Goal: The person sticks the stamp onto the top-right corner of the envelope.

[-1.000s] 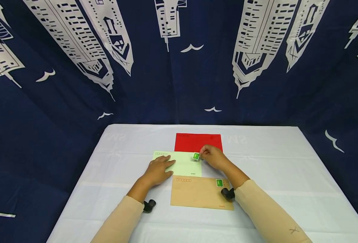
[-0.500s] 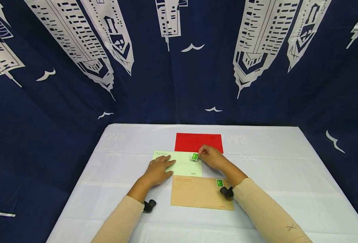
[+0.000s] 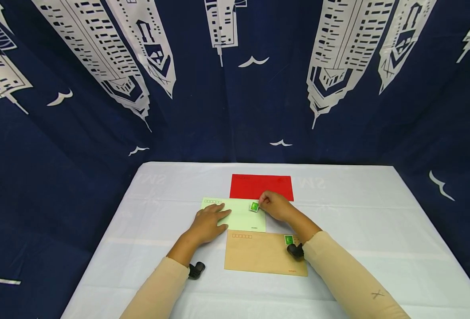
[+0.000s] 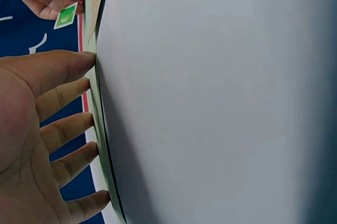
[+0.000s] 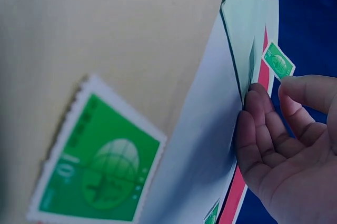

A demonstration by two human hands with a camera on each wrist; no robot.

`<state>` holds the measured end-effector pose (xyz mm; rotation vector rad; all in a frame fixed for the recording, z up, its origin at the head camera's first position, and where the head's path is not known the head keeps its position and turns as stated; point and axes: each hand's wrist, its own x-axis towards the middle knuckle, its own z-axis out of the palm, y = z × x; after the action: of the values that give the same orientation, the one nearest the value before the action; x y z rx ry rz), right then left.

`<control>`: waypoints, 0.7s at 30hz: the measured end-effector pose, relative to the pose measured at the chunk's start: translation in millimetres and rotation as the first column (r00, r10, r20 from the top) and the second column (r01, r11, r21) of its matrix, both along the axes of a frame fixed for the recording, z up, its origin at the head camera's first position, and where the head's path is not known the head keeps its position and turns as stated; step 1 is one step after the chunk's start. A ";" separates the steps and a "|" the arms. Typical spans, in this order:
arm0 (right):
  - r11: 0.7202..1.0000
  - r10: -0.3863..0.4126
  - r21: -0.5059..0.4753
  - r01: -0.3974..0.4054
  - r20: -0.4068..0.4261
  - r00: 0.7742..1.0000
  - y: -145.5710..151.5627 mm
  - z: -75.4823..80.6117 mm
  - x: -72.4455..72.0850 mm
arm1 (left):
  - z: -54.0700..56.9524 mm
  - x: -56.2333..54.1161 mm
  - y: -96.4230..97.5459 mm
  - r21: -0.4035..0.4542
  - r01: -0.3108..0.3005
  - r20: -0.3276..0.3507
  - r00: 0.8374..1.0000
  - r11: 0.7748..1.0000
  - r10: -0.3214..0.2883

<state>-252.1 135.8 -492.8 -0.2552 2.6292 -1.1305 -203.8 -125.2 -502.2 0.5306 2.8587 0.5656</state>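
Note:
On the light green envelope (image 3: 243, 218) my left hand (image 3: 208, 223) rests with spread, straight fingers, the fingertips touching its left part. My right hand (image 3: 276, 206) pinches a green postage stamp (image 3: 254, 207) between thumb and forefinger over the envelope's upper right corner. In the right wrist view this stamp (image 5: 278, 61) is tilted and held by one corner, while the other fingers are loosely bent against the surface. Nearer to me lies a brown envelope (image 3: 259, 257) with a green stamp (image 3: 288, 239) at its upper right, partly under my right wrist.
Behind the green envelope lies a red envelope (image 3: 255, 186), its near right part covered by my right hand. Another green stamp (image 5: 211, 213) peeks in at the lower edge of the right wrist view. A white cloth (image 3: 358, 212) covers the table before a dark blue curtain (image 3: 227, 110).
My right hand has shifted slightly left and the stamp has moved with it, further in from the green envelope's right edge. The left hand has stayed in place.

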 end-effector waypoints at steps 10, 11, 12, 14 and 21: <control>0.999 0.002 0.037 -0.002 0.009 1.000 -2.4 -2.7 -5.3 | -0.4 -0.5 -1.0 -0.006 0.005 0.002 1.000 1.000 -0.004; 0.999 -0.001 0.041 0.001 0.006 1.000 -2.7 -2.9 -5.8 | -0.2 -0.5 -1.1 -0.004 0.004 0.000 1.000 1.000 -0.004; 0.999 -0.006 0.045 0.005 0.004 1.000 -3.1 -2.7 -6.3 | -0.1 -0.5 -1.1 -0.002 0.005 -0.001 1.000 1.000 -0.005; 0.999 -0.013 0.051 0.013 -0.001 1.000 -3.8 -2.5 -7.2 | 0.2 -0.4 -1.2 0.001 0.005 -0.003 1.000 1.000 -0.005; 0.999 -0.013 0.051 0.014 -0.010 1.000 -5.5 -3.8 -9.5 | -0.8 -0.1 -1.4 -0.003 0.008 0.005 1.000 1.000 -0.008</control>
<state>-261.6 130.4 -496.5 -0.2336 2.6678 -1.0670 -204.0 -126.6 -503.0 0.5388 2.8515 0.5607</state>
